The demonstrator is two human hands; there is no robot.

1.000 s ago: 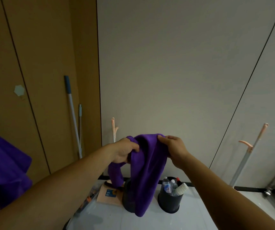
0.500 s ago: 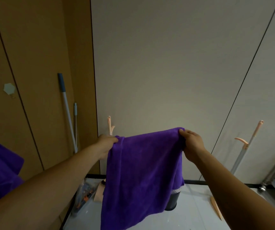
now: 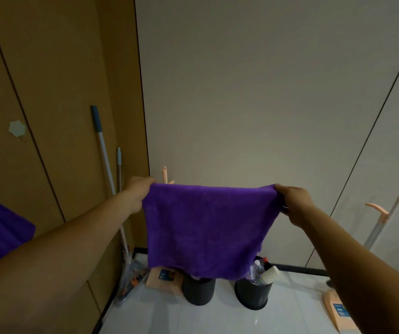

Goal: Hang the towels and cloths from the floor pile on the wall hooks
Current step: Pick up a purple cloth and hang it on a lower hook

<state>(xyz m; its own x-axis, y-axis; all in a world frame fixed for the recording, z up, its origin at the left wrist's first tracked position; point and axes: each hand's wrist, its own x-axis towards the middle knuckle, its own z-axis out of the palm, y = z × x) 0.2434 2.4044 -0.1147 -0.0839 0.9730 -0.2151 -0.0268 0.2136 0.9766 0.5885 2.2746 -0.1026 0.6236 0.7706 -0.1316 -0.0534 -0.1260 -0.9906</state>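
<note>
Left hand [image 3: 137, 192] and right hand [image 3: 294, 203] pinched the purple towel's [image 3: 205, 227] top corners, stretching it flat before the wall [image 3: 254, 92].

Am seeing purple cloth [image 3: 205, 227] blocking frame centre, mop poles [image 3: 104, 153] leaning mid left, black bins [image 3: 251, 295] crowding bottom centre; upper wall [image 3: 254, 92] lying open.

towel [image 3: 205, 227] before bins [image 3: 252, 295] (on floor [image 3: 217, 319]) | mop handle [image 3: 102, 150] left | hook [image 3: 17, 129] leftmost

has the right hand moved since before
Yes: the right hand, gripping the purple cloth, went rightward, from above the right black bin to beyond it.
</note>
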